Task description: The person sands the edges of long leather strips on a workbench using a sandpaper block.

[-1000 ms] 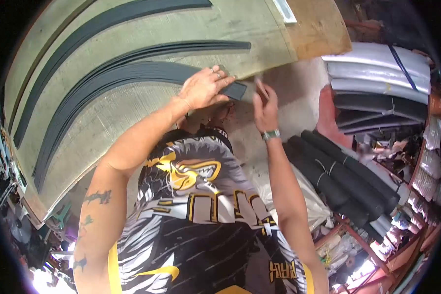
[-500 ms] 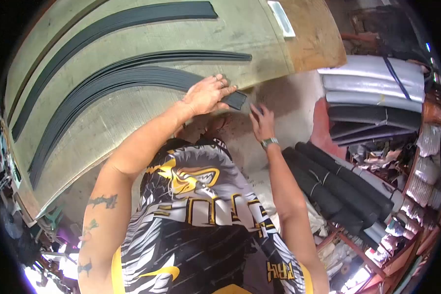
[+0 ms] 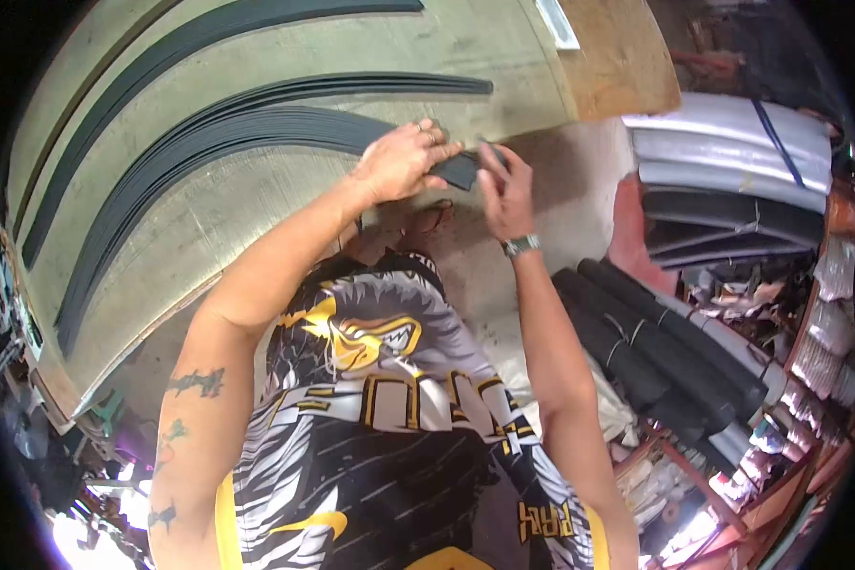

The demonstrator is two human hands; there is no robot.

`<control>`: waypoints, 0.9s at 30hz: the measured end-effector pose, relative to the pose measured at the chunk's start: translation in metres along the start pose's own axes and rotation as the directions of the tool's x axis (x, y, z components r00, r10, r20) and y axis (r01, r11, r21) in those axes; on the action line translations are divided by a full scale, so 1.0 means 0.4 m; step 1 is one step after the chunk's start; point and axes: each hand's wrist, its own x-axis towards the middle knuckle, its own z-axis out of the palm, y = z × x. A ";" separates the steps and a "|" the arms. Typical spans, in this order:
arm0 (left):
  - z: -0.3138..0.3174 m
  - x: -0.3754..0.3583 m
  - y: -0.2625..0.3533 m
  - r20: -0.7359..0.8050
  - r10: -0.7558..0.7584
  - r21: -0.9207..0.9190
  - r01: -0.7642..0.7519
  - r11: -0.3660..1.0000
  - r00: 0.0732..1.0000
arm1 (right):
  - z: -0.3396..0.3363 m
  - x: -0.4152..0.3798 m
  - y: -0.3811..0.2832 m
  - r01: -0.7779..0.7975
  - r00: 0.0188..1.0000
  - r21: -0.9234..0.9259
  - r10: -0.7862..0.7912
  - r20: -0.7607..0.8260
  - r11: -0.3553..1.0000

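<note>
A fanned bundle of long dark grey strips (image 3: 247,128) curves across the table. My left hand (image 3: 404,161) lies over its right part, thumb and fingers wrapped around the strips, a ring on one finger. The strip ends (image 3: 459,171) stick out past that hand, over the table's front edge. Right at those ends is my right hand (image 3: 509,195), fingers apart and pointing up, slightly blurred, with a watch (image 3: 520,245) on the wrist.
Behind the bundle, a thinner stack of strips (image 3: 389,84) and a wider one (image 3: 209,38) lie on the pale table (image 3: 532,81). To the right are silver rolls (image 3: 731,152), black folded sheets (image 3: 731,220) and tied black rolls (image 3: 651,332).
My right hand has moved up and in to the strip ends. My left hand keeps its hold. The whole view has shifted slightly.
</note>
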 end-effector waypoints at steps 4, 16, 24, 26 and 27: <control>-0.001 0.006 0.005 0.013 0.000 0.044 0.000 0.999 1.000 | 0.000 -0.037 0.123 -0.010 0.996 -0.125 0.021 0.089 0.992; -0.001 0.006 0.007 -0.004 0.007 0.065 -0.007 0.998 1.000 | -0.003 -0.064 0.158 -0.093 0.985 -0.038 0.097 0.140 0.995; 0.012 0.000 0.001 -0.030 0.023 0.065 -0.021 0.998 0.999 | -0.028 -0.024 0.080 -0.009 0.985 -0.201 0.043 0.167 0.980; 0.005 0.003 0.006 -0.016 0.022 0.066 -0.021 0.998 1.000 | -0.051 0.002 0.051 -0.066 0.993 -0.118 0.077 0.091 0.991; -0.001 0.001 0.008 -0.005 0.019 0.067 -0.019 0.998 1.000 | -0.046 0.051 -0.012 0.040 0.998 -0.026 -0.038 0.056 0.999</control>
